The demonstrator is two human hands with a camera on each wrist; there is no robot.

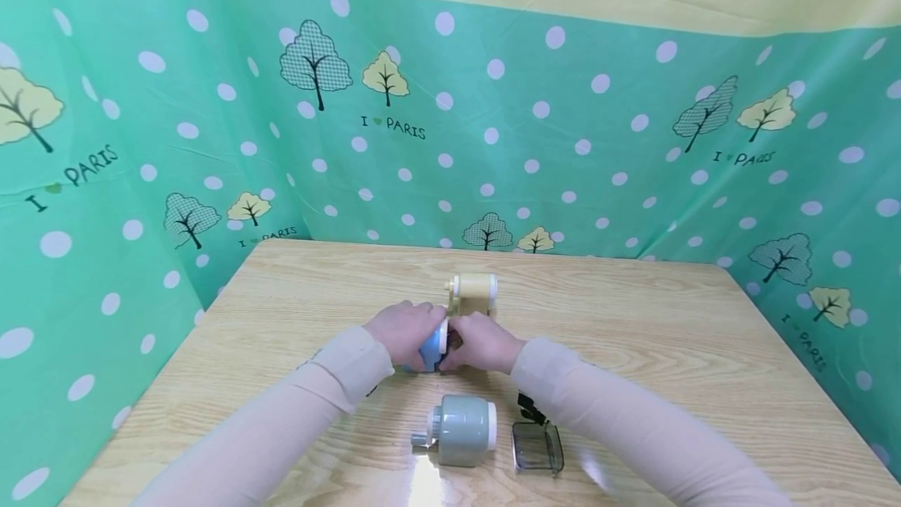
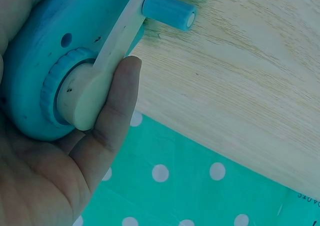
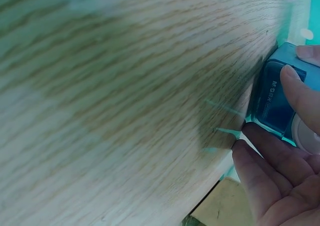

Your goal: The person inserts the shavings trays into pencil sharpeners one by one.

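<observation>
My left hand (image 1: 404, 331) grips the body of a blue pencil sharpener (image 2: 107, 10) from above and behind. In the left wrist view, the white crank (image 2: 87, 93) with its blue knob lies beside an extended finger. At the sharpener's front, my right hand (image 1: 486, 343) pinches the dark translucent shavings drawer (image 3: 272, 98). The thumb presses on the drawer's face, and the other fingers are at its edge, close to the tabletop. The drawer sits in the sharpener's body.
Just behind the hands stands a yellow pencil sharpener (image 1: 475, 286). Nearer me is a grey-green pencil sharpener (image 1: 464, 430), with a loose clear dark drawer (image 1: 536, 448) to its right, close under my right forearm. A dotted green curtain (image 1: 563, 124) hangs around the wooden table (image 1: 633, 319).
</observation>
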